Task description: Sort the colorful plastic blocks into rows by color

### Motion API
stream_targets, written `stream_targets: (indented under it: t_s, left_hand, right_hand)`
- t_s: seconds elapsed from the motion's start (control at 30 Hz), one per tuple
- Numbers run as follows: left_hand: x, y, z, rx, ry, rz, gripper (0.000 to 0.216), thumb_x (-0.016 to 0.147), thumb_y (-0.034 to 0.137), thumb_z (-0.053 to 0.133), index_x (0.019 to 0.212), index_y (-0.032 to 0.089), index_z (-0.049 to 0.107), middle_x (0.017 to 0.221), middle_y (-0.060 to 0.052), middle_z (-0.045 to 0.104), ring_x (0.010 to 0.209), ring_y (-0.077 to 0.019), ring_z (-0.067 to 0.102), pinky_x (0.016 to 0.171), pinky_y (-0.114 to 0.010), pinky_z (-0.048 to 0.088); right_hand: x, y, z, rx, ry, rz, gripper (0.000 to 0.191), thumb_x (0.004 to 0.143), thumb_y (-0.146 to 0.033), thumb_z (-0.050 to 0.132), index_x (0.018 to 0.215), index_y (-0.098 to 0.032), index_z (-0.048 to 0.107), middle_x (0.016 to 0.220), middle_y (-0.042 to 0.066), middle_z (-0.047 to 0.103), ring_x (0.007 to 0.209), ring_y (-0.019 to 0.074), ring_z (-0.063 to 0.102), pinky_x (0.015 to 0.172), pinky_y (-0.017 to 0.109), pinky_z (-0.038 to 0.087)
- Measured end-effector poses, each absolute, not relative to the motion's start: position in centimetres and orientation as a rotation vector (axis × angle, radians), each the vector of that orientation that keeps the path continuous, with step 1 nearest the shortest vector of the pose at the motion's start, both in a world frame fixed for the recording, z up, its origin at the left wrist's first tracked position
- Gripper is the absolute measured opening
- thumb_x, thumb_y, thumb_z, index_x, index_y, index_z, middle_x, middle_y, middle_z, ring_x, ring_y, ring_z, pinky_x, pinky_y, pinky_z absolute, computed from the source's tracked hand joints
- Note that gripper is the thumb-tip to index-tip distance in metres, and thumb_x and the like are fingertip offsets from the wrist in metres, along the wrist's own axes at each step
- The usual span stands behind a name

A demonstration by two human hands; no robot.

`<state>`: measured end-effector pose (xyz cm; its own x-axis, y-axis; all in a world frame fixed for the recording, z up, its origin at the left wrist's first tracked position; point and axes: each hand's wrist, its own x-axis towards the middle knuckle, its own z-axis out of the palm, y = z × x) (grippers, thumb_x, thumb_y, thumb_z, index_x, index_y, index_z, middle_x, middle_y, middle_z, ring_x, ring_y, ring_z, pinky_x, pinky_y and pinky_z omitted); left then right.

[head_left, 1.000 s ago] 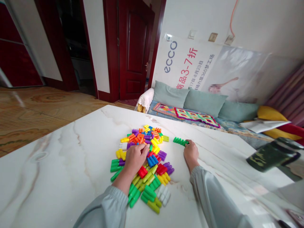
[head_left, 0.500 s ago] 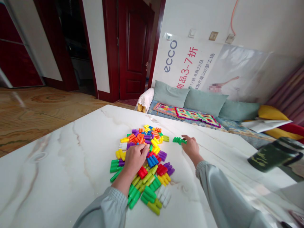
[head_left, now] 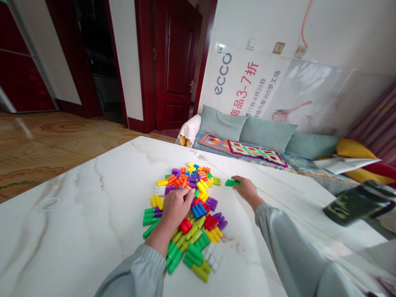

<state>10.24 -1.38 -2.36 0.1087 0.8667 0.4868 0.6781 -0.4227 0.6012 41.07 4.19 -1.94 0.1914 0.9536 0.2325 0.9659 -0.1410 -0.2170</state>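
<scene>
Colourful finger-shaped plastic building blocks (head_left: 198, 211) lie in a heap on the white marbled table (head_left: 93, 214). My left hand (head_left: 177, 203) is over the heap's left middle, its fingers closed and thumb against them; whatever lies between the fingertips is hidden. Close to those fingertips is a small green block piece (head_left: 196, 193). To the right of the heap, my right hand (head_left: 246, 189) has its fingers closed on the near end of a green building block (head_left: 230, 182), which lies at table level. An olive-green block (head_left: 216, 180) is just left of it.
A dark green camouflage-patterned flask (head_left: 355, 204) is at the table's right side. Beyond the far edge stands a sofa with grey-green cushions (head_left: 267, 132) and a crocheted mat (head_left: 256, 152). A dark red door (head_left: 177, 62) is in the back wall.
My right hand has shifted slightly left, its fingers now covering less of the green block. My left hand stays in place over the heap.
</scene>
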Motion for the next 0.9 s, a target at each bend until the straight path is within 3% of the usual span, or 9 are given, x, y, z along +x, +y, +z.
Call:
stream_targets:
  t_s: [0.13,0.43,0.57,0.73,0.9]
  left_hand:
    - [10.2,-1.4,-2.4,2.154,1.529,1.212,0.043,0.094,0.039,0.043,0.057,0.020,0.054,0.056,-0.003,0.063,0.054,-0.0142,0.055,0.055,-0.028,0.028]
    - [10.2,-1.4,-2.4,2.149,1.523,1.224,0.045,0.094,0.039,0.044,0.055,0.020,0.054,0.053,-0.002,0.060,0.052,-0.0139,0.051,0.054,-0.028,0.027]
    - [10.2,-1.4,-2.4,2.148,1.527,1.214,0.044,0.094,0.039,0.044,0.056,0.020,0.054,0.054,-0.002,0.060,0.053,-0.0143,0.053,0.055,-0.028,0.028]
    - [10.3,-1.4,-2.4,2.149,1.523,1.203,0.043,0.094,0.038,0.043,0.057,0.020,0.056,0.057,-0.003,0.063,0.056,-0.0152,0.056,0.056,-0.028,0.029]
    - [10.2,-1.3,-2.4,2.137,1.518,1.202,0.043,0.094,0.038,0.044,0.057,0.020,0.056,0.057,-0.003,0.063,0.055,-0.0151,0.056,0.056,-0.027,0.030]
  right_hand:
    - [40.6,4.2,-1.8,-2.192,-1.799,-0.053,0.026,0.083,-0.023,0.060,0.105,-0.026,0.073,0.098,0.003,0.075,0.089,0.0210,0.067,0.067,0.025,0.043]
    - [38.6,4.1,-1.3,-2.188,-1.852,-0.018,0.021,0.080,-0.021,0.065,0.097,-0.026,0.075,0.092,0.003,0.075,0.084,0.0192,0.067,0.065,0.024,0.042]
    - [38.2,3.7,-1.3,-2.184,-1.858,-0.017,0.027,0.080,-0.021,0.064,0.104,-0.026,0.073,0.097,0.004,0.075,0.089,0.0205,0.067,0.069,0.025,0.044]
    - [38.6,3.0,-1.7,-2.165,-1.834,-0.035,0.050,0.073,-0.017,0.070,0.122,-0.026,0.064,0.110,0.003,0.072,0.100,0.0203,0.065,0.076,0.026,0.046]
    - [39.4,2.9,-2.4,-2.179,-1.815,-0.044,0.044,0.077,-0.010,0.061,0.119,-0.021,0.066,0.103,0.006,0.075,0.093,0.0201,0.068,0.078,0.027,0.046]
